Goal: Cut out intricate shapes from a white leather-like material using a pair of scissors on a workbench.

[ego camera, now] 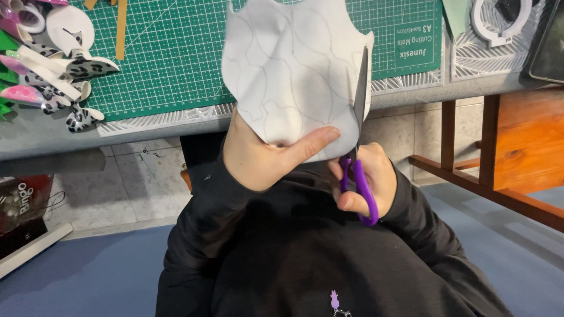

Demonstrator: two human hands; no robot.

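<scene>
White sheet (294, 70) upright — purple-handled scissors (358, 176) alongside

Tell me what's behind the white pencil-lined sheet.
Behind the white pencil-lined sheet: green gridded cutting mat and grey table edge. The mat's middle is covered.

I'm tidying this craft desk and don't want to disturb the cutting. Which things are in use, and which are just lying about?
In use:
white sheet with pencilled outlines, held by the left hand
purple-handled scissors, in the right hand, blade along the sheet's edge

Lying about:
green cutting mat
patterned cut-out shapes at the mat's left
white ring-shaped piece
</scene>
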